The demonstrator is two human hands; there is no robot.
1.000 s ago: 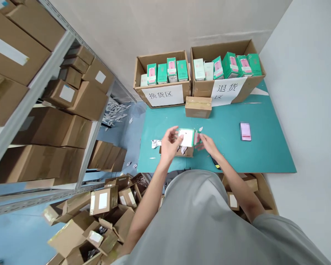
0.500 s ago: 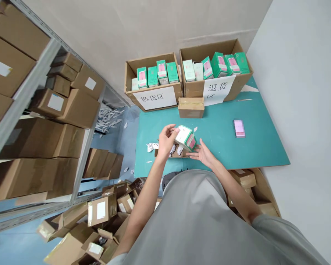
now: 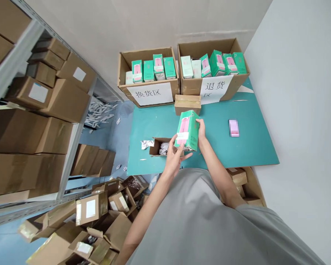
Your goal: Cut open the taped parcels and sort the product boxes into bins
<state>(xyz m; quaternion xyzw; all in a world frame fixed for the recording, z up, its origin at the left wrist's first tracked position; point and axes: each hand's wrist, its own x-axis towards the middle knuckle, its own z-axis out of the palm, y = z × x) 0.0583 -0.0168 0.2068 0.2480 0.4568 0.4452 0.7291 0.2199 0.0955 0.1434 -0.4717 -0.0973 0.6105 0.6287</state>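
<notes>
Between both hands I hold a green product box (image 3: 188,130) with a pink picture and a white label strip on its front. My left hand (image 3: 175,156) grips its lower left corner, thumb on the front. My right hand (image 3: 201,131) is closed round its right side, fingers partly hidden behind it. Below and left of it, an open cardboard box (image 3: 155,148) with crumpled paper (image 3: 163,148) inside stands on the green table (image 3: 215,147). Another piece of crumpled paper (image 3: 147,144) lies left of that box.
Two large cartons with handwritten signs, a left carton (image 3: 121,73) and a right carton (image 3: 186,88), hold several green and white boxes. A closed cardboard box (image 3: 187,105) stands before them. A phone-like pink item (image 3: 234,128) lies right. Shelves (image 3: 68,158) and piled cartons (image 3: 89,209) are left.
The green box has been lifted and turned, so its pink front now faces me. My left hand has shifted to its lower corner and my right hand up to its right side.
</notes>
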